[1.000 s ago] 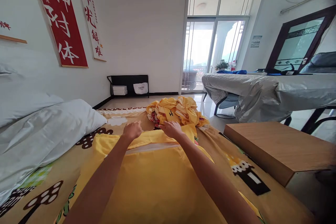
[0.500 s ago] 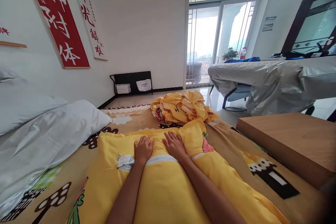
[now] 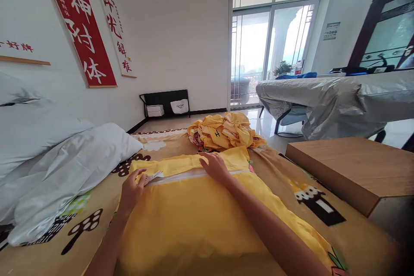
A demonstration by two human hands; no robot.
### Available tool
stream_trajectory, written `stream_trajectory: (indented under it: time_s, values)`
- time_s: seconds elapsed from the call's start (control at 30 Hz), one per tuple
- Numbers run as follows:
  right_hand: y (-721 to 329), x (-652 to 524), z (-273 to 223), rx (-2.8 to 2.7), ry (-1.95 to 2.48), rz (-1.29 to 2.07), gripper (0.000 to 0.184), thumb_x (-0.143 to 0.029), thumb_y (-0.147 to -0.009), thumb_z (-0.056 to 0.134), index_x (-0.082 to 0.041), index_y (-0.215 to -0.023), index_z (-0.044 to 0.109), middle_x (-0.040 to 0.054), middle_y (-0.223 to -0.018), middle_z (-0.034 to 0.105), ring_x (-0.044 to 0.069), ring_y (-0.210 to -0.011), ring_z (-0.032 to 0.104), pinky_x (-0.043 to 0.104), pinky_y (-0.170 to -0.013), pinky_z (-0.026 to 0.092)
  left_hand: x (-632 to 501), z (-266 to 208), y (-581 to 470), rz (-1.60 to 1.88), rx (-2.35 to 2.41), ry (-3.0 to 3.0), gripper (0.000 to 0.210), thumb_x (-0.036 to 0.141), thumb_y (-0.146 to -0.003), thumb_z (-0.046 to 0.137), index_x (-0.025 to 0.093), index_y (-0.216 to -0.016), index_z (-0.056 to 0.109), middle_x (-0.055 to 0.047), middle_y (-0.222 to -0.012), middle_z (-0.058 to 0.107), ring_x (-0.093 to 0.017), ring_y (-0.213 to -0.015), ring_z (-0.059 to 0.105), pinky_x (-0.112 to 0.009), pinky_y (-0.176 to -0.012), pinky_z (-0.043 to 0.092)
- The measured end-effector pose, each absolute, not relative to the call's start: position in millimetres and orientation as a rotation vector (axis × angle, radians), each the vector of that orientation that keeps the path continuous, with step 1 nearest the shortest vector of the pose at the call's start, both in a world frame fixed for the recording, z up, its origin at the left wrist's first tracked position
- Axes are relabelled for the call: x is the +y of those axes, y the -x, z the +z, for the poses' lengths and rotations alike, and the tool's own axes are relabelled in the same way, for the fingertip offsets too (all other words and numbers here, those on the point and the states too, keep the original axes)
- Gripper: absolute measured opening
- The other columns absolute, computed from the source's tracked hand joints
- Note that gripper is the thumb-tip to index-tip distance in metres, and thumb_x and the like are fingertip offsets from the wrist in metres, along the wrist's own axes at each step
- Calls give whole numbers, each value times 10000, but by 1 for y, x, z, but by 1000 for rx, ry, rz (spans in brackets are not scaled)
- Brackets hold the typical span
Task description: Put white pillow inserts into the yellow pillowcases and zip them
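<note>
A yellow pillowcase [image 3: 194, 215] lies in front of me, filled out over something soft, most likely a pillow. Along its far side runs a white strip [image 3: 184, 175], with a loose yellow flap beyond it. At the flap's left end, my left hand [image 3: 132, 190] has its fingers curled around the edge, beside a white cat print. My right hand [image 3: 215, 167] rests on the flap right of the middle, thumb and forefinger apart, touching the cloth. Whatever fills the case is hidden apart from the white strip.
A crumpled yellow cloth heap [image 3: 226, 131] lies beyond the pillowcase on the patterned brown bedspread [image 3: 271, 181]. White bedding [image 3: 77, 164] is piled at left. At right stand a wooden box-like surface [image 3: 352, 168] and a plastic-covered table [image 3: 339, 95].
My left hand has moved left and nearer, from the middle of the flap to its left end. The flap now lies flatter and straighter. My right hand has shifted slightly farther away.
</note>
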State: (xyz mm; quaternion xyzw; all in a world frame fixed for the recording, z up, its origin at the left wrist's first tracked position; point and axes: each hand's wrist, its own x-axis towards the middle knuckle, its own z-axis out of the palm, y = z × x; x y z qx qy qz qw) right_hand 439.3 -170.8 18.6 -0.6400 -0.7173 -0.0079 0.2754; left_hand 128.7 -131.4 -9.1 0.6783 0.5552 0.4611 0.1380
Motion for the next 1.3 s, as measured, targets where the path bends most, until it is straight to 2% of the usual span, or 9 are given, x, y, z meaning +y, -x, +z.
stream_trajectory:
  time_s: [0.07, 0.23, 0.43, 0.63, 0.83, 0.93, 1.0, 1.13, 1.3]
  values:
    - [-403, -170, 25, -2130, 1548, -95, 306, -277, -958, 449, -224, -1198, 632, 54, -1179, 668, 184, -1117, 565, 299, -988, 359, -133, -23, -107, 1380, 1710, -1824, 410, 489, -737, 457, 195, -977, 614, -114, -1079, 687, -281, -1027, 632, -425, -941, 475]
    - [-337, -170, 10, -2525, 1272, -302, 197, -155, -891, 475, -152, -881, 671, 91, -915, 666, 205, -882, 588, 329, -785, 421, -137, -40, -87, 1340, 1703, -1841, 445, 560, -696, 503, 183, -906, 613, -116, -989, 692, -262, -921, 649, -398, -856, 511]
    - [-328, -169, -4, -2574, 1080, -557, 168, -179, -903, 483, -158, -886, 650, 110, -993, 603, 227, -947, 530, 352, -777, 420, -141, -38, -87, 1321, 1636, -1888, 473, 554, -715, 513, 169, -969, 618, -107, -969, 674, -241, -861, 630, -376, -780, 523]
    - [-306, -167, 10, -2622, 1120, -490, 201, -152, -923, 455, -156, -975, 649, 105, -976, 643, 225, -930, 569, 363, -803, 426, -136, -34, -104, 1238, 1640, -2081, 355, 311, -650, 503, 204, -956, 646, -77, -999, 667, -253, -965, 588, -424, -937, 464]
    - [-284, -157, 9, -2697, 1155, -376, 223, -154, -925, 433, -151, -981, 649, 85, -960, 697, 208, -889, 626, 354, -828, 418, -131, -36, -104, 1221, 1709, -2030, 320, 233, -637, 485, 210, -910, 651, -64, -1007, 669, -240, -1024, 586, -401, -966, 445]
    - [-279, -151, 9, -2720, 1178, -336, 220, -142, -904, 450, -147, -961, 663, 84, -876, 712, 202, -827, 649, 341, -796, 420, -130, -37, -93, 1244, 1866, -1924, 328, 258, -657, 483, 203, -950, 621, -96, -1043, 655, -282, -1047, 574, -469, -972, 418]
    - [-276, -148, 11, -2728, 1196, -315, 208, -134, -886, 473, -144, -933, 676, 90, -846, 714, 207, -808, 659, 333, -765, 422, -129, -39, -84, 1245, 1973, -1828, 268, 303, -683, 480, 202, -904, 592, -106, -985, 656, -294, -943, 607, -498, -910, 438]
    - [-269, -145, 14, -2729, 1235, -269, 196, -125, -873, 505, -133, -894, 700, 109, -840, 720, 212, -799, 673, 326, -779, 424, -127, -41, -75, 1218, 1965, -1768, 180, 403, -720, 471, 226, -725, 507, -54, -770, 656, -240, -744, 638, -384, -751, 492]
    - [-259, -145, 16, -2695, 1311, -188, 220, -104, -860, 508, -117, -935, 714, 142, -915, 721, 240, -874, 677, 320, -768, 439, -129, -42, -80, 1233, 1814, -1828, 285, 476, -721, 461, 215, -797, 548, -46, -793, 657, -210, -700, 630, -337, -688, 499]
